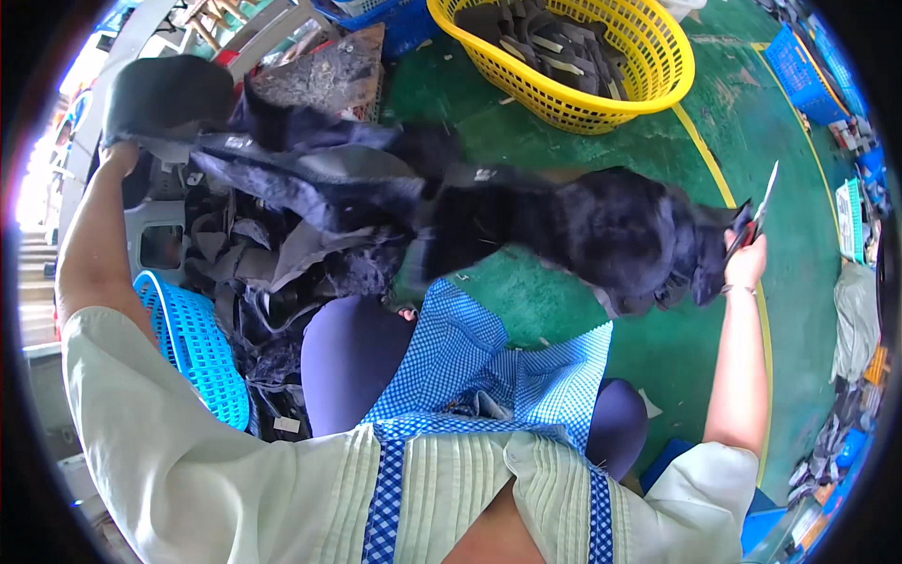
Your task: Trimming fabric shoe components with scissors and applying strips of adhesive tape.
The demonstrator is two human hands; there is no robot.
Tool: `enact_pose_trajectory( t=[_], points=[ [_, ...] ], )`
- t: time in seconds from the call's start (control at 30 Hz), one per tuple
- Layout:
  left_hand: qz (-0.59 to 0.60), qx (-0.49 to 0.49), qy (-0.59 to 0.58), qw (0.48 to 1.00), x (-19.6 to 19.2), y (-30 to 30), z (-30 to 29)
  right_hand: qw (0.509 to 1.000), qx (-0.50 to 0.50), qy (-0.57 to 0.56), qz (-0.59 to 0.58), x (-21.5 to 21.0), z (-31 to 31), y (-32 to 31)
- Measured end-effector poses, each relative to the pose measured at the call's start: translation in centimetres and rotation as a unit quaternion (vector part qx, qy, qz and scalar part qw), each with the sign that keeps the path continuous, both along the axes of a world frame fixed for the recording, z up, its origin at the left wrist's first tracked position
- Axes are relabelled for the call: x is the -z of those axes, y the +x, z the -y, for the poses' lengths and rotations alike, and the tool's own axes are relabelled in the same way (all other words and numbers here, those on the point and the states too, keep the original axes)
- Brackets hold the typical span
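Note:
A long chain of dark, furry-looking cloth pieces [611,226] is stretched across in front of me, blurred in places by motion. At the far left my left hand [120,158] grips the chain's end by a smooth dark grey cloth piece [169,99]; its fingers are mostly hidden behind that cloth. Out to the right, my right hand [745,260] is closed around a pair of scissors [769,195] with red on the handles, blades pointing up. The same hand also holds the chain's other, bunched end.
A yellow basket [564,103] of dark cut pieces stands ahead on the green floor [545,296]. Beside my left leg are a blue basket [193,343] and a heap of dark scraps [282,254]. More blue baskets [806,75] line the right side.

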State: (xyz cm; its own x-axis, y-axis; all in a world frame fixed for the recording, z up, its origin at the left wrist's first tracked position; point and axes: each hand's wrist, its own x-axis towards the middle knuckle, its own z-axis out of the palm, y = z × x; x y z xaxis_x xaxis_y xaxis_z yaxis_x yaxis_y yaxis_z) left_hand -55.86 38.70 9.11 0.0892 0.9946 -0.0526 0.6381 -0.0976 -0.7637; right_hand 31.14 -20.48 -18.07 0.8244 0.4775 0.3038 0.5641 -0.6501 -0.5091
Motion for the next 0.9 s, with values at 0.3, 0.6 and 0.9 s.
enact_pose_trajectory(
  t=[0.3,0.6,0.9],
  points=[
    [-0.068,0.067,-0.439,0.893,11.1,32.3,12.9,0.969,-0.232,0.088,0.003,-18.3,-4.5,-6.9],
    [0.356,0.193,-0.663,0.630,31.4,52.0,34.4,0.922,-0.384,-0.049,0.010,-28.7,-4.0,-7.6],
    [0.527,0.404,-0.424,0.616,31.3,53.0,36.4,0.907,-0.394,-0.020,0.146,-22.8,-7.7,-4.6]
  ],
)
